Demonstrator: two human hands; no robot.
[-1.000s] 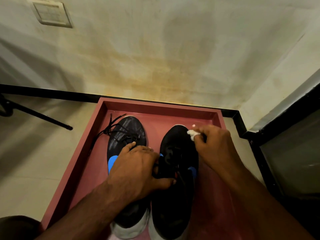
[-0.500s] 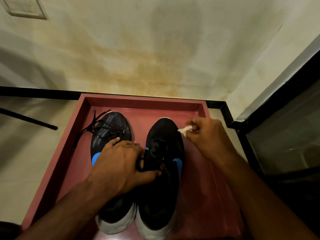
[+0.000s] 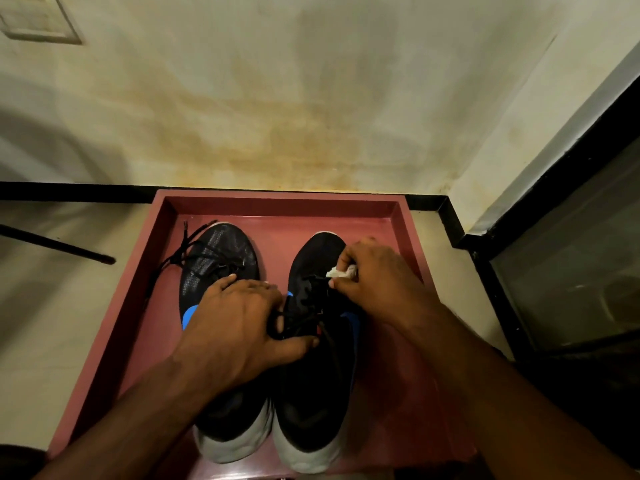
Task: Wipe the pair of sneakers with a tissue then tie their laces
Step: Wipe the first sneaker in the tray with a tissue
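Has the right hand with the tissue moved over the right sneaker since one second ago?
Yes. The right hand with the tissue moved from the right sneaker's outer toe edge inward, toward its laces.

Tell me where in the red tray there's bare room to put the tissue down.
Bare tray floor lies right of the right sneaker, and a strip runs between the toes and far rim. The left side is crowded by loose laces.
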